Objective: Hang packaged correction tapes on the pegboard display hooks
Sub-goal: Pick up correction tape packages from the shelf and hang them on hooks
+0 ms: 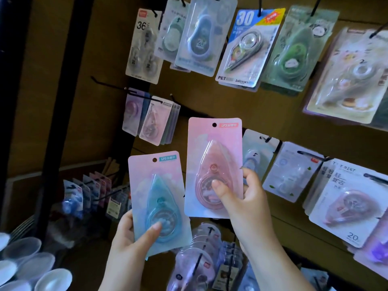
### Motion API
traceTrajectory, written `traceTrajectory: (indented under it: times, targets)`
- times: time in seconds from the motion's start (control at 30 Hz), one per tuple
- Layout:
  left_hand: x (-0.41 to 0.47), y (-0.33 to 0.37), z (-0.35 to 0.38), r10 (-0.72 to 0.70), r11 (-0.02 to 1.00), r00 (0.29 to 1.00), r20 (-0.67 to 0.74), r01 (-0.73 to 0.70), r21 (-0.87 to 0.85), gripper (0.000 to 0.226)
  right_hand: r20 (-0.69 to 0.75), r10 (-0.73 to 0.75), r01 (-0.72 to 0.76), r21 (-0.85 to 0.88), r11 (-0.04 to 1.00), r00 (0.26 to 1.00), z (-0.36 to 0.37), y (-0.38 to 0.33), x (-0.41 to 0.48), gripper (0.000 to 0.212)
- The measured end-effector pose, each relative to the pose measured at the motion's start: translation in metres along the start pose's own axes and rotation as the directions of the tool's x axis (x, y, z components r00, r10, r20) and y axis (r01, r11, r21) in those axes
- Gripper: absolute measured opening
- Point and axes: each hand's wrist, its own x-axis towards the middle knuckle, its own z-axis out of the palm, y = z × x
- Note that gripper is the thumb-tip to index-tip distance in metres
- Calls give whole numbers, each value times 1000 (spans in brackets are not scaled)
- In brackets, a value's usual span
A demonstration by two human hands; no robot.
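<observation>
Head view; faces forward, slightly up; near pegboard (210,101).

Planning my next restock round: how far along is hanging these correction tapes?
Done: many packs already hang on the pegboard hooks, such as the "30" pack. In hand: the left hand holds a teal-tape pack, the right hand a pink-tape pack, both with punch holes free, off any hook. Left: hang those two.

Brown pegboard (210,101), black hooks (260,7) bearing packaged correction tapes (243,49); lowest rows (201,259) blurred, seemingly likewise
</observation>
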Motion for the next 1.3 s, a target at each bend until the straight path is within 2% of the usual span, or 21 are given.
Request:
traceTrajectory:
  times: [0.1,0.33,0.5,0.67,0.93,1.17,1.3]
  targets:
    - [-2,0,0,0,1000,1000,6,0,-15,25,0,0,0,22,1000,1000,0,0,-1,39]
    - [-2,1,-1,3,1000,1000,-7,-3,-26,27,-34,-13,14,18,1000,999,-1,4,-7,25]
    - [-2,0,3,5,999,1000,7,-5,-38,26,8,-3,3,37,999,1000,-1,3,-6,24]
    - [-1,-3,3,-3,999,1000,12,3,-34,27,-5,-105,105,-46,993,994,1,-7,-3,40]
    - [-2,-3,2,-8,1000,1000,11,8,-8,27,-3,-20,20,4,1000,1000,-3,-5,0,37]
    - [-1,-3,0,-11,999,1000,3,11,-43,28,15,-33,34,-76,997,999,-6,-6,0,44]
    - [-1,-4,-3,-2,1000,1000,24,2,-5,39,-1,-29,28,-102,994,1000,-7,-7,2,44]
